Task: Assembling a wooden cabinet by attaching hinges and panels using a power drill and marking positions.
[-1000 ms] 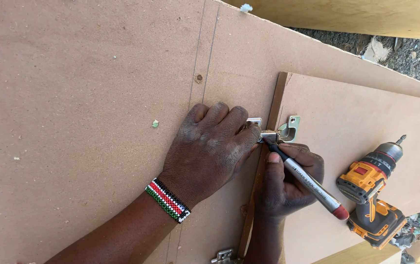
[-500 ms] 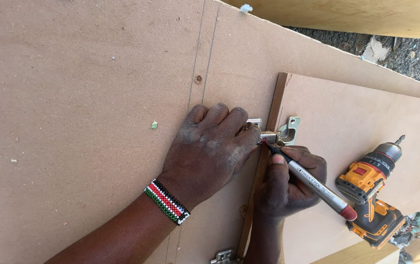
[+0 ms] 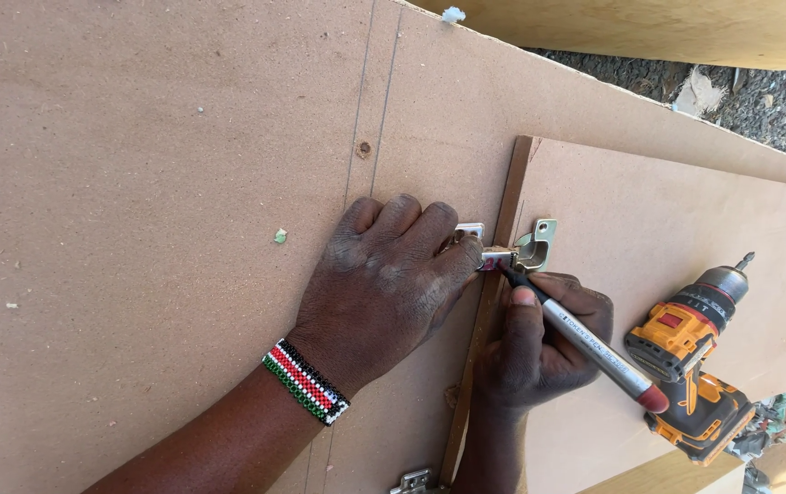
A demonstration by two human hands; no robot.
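Note:
My left hand (image 3: 384,288) lies flat on a large brown fibreboard panel (image 3: 137,183), its fingers pressing down a metal cabinet hinge (image 3: 516,249) where a smaller board (image 3: 658,220) overlaps the panel. A beaded red, green, black and white bracelet (image 3: 306,382) sits on that wrist. My right hand (image 3: 535,348) grips a silver marker pen with a red end (image 3: 594,352), its tip touching the board right beside the hinge plate. Part of the hinge is hidden under my left fingers.
An orange and black cordless drill (image 3: 695,357) lies on the smaller board just right of my right hand. Another hinge (image 3: 414,480) shows at the bottom edge. Pencil lines and a small hole (image 3: 364,149) mark the panel. Gravel ground (image 3: 732,91) is at top right.
Both hands stay at the hinge. The pen tilts slightly in my right hand, otherwise nothing has visibly moved.

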